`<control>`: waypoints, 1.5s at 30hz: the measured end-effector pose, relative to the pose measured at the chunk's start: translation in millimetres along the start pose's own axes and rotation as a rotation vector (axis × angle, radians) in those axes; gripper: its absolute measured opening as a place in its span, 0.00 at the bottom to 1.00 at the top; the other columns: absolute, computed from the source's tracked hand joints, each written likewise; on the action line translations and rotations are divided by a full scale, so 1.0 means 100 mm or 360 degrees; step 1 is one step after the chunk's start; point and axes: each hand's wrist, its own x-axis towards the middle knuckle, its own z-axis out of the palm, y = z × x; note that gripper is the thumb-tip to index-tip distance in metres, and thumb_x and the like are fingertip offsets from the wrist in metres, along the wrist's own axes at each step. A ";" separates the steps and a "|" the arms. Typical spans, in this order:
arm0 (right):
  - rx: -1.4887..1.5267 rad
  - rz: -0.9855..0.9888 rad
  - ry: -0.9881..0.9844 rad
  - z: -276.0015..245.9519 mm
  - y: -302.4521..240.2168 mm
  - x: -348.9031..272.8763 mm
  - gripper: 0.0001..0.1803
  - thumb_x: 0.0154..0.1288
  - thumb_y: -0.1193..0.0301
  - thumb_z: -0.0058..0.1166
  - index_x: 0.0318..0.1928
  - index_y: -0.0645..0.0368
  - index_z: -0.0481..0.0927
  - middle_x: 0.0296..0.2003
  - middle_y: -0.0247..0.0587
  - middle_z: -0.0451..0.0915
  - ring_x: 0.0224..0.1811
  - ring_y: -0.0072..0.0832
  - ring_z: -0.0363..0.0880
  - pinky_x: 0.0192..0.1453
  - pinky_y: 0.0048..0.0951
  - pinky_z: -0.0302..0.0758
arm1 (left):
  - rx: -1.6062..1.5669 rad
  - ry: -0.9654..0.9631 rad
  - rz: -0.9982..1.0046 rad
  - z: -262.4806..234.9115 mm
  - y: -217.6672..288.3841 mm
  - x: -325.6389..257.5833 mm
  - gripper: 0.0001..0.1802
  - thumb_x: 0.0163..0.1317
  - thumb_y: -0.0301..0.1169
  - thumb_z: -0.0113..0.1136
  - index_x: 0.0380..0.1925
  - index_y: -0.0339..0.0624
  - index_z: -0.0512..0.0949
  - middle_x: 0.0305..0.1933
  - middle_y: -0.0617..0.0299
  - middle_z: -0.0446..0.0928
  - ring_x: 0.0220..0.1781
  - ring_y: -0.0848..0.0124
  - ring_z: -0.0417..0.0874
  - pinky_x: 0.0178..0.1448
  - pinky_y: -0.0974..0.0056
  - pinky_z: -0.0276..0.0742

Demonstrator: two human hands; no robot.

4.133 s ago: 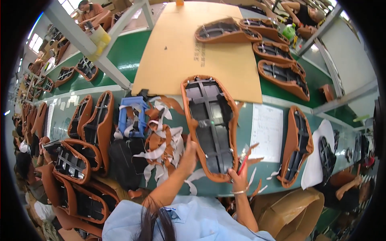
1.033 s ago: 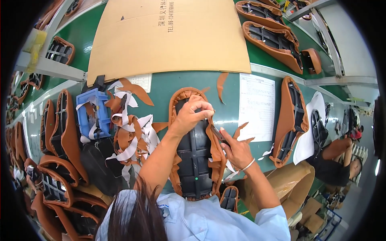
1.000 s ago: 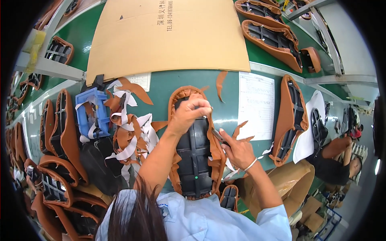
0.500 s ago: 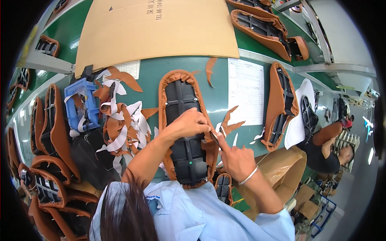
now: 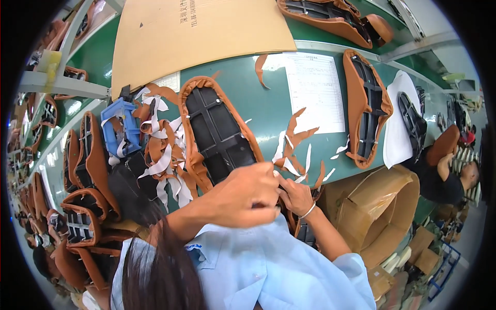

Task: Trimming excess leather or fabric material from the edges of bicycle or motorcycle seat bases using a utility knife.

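A long seat base (image 5: 217, 129) of black plastic lies upside down on the green bench, with a brown cover wrapped round its rim. My left hand (image 5: 250, 194) is closed over the seat's near end and grips the brown cover edge there. My right hand (image 5: 295, 195), with a thin bracelet at the wrist, meets it fingertip to fingertip and pinches the same edge. What lies under the two hands is hidden.
Brown and white trimmed strips (image 5: 297, 147) lie right of the seat, more in a pile (image 5: 160, 155) on its left beside a blue tool (image 5: 120, 126). A paper sheet (image 5: 315, 90), a cardboard sheet (image 5: 196, 36), another seat (image 5: 367, 103), stacked seats (image 5: 88, 165), a cardboard box (image 5: 382, 206), and a person (image 5: 444, 170) surround it.
My left hand has slid from the seat's far end down to its near end. My right hand has closed in to meet it. The seat now lies at a slant.
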 end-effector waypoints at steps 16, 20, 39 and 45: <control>-0.0481 0.0318 0.0234 0.53 -0.07 -1.00 0.35 0.56 0.68 0.57 0.66 0.44 0.64 0.18 0.37 0.66 0.10 0.31 0.67 0.14 0.32 0.67 | 0.1289 0.0917 -0.0522 0.43 -0.46 -0.70 0.19 0.47 0.26 0.64 0.43 0.43 0.77 0.43 0.55 0.78 0.46 0.57 0.78 0.50 0.56 0.71; -0.0361 0.0348 0.0278 0.53 -0.06 -1.02 0.35 0.56 0.68 0.57 0.65 0.44 0.64 0.19 0.38 0.66 0.12 0.33 0.69 0.16 0.32 0.68 | 0.0915 0.0071 -0.1059 1.38 -0.99 -0.36 0.27 0.56 0.43 0.59 0.52 0.41 0.69 0.44 0.50 0.77 0.46 0.54 0.79 0.43 0.56 0.77; -0.0378 0.0789 0.0327 0.52 0.08 -0.73 0.35 0.59 0.68 0.55 0.68 0.50 0.59 0.24 0.44 0.70 0.16 0.42 0.72 0.18 0.40 0.68 | 0.0181 -0.0196 0.0038 0.61 -1.53 0.66 0.10 0.57 0.32 0.58 0.20 0.42 0.75 0.32 0.63 0.75 0.44 0.70 0.72 0.49 0.64 0.58; -0.0293 0.1233 0.0255 0.52 -0.37 -0.72 0.34 0.60 0.66 0.54 0.67 0.47 0.61 0.21 0.44 0.68 0.15 0.43 0.71 0.17 0.43 0.67 | -0.0899 0.0063 -0.0640 0.37 -1.46 0.68 0.09 0.56 0.31 0.57 0.22 0.38 0.73 0.31 0.62 0.74 0.28 0.74 0.74 0.31 0.67 0.68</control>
